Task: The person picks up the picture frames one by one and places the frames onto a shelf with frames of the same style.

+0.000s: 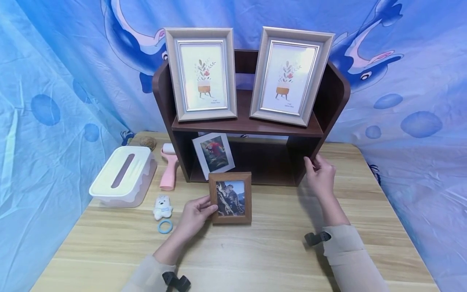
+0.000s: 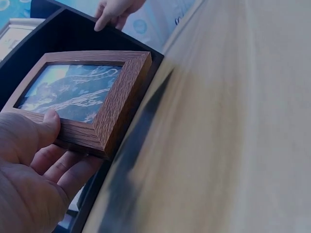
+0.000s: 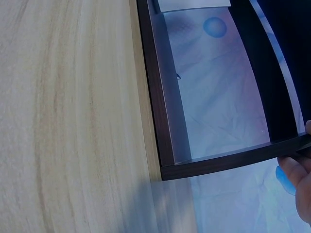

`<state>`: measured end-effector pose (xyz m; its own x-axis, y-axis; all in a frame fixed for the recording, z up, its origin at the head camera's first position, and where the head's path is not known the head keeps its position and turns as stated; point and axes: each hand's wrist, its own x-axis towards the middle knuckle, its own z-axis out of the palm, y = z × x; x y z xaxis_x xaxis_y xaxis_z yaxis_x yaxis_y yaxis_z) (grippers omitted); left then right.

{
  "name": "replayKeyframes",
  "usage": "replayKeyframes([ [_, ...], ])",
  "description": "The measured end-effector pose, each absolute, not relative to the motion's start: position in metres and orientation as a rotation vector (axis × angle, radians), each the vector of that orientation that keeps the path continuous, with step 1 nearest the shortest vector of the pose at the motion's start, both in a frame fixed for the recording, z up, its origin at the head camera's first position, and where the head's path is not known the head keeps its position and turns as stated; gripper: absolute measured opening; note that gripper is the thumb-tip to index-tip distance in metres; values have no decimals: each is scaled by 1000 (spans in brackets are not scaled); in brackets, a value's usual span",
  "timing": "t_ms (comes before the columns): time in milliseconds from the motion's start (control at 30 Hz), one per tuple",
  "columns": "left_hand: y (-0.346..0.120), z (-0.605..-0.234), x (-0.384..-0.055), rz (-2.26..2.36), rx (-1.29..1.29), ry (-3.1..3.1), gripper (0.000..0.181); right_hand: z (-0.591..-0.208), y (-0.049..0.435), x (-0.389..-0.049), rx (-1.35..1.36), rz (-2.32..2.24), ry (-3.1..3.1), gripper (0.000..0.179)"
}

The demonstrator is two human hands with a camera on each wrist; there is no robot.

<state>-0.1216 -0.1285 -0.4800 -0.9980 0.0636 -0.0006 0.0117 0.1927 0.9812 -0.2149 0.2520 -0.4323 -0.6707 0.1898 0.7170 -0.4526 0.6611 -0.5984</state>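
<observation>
My left hand holds a brown wooden picture frame by its left side, thumb on the front and fingers behind. A photo of a spotted big cat shows in it. In the left wrist view the same frame is tilted, in front of the shelf. My right hand pinches the front edge of the right side panel of a dark brown two-tier shelf. In the right wrist view only part of this right hand shows at the edge. A white frame with a parrot picture leans inside the lower tier.
Two large silver-beige frames, one left and one right, stand on the upper tier. To the left are a tissue box, pink lint roller, twine ball, white bear figure and blue ring on the wooden table.
</observation>
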Motion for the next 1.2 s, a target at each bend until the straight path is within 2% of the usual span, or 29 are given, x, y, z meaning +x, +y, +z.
replayKeyframes([
  [633, -93, -471, -156, 1995, 61, 2366, 51, -430, 253, -216, 203, 1023, -2077, 6],
  [1200, -55, -467, -196, 2221, 44, 2093, 48, -431, 252, -214, 209, 1039, -2088, 6],
])
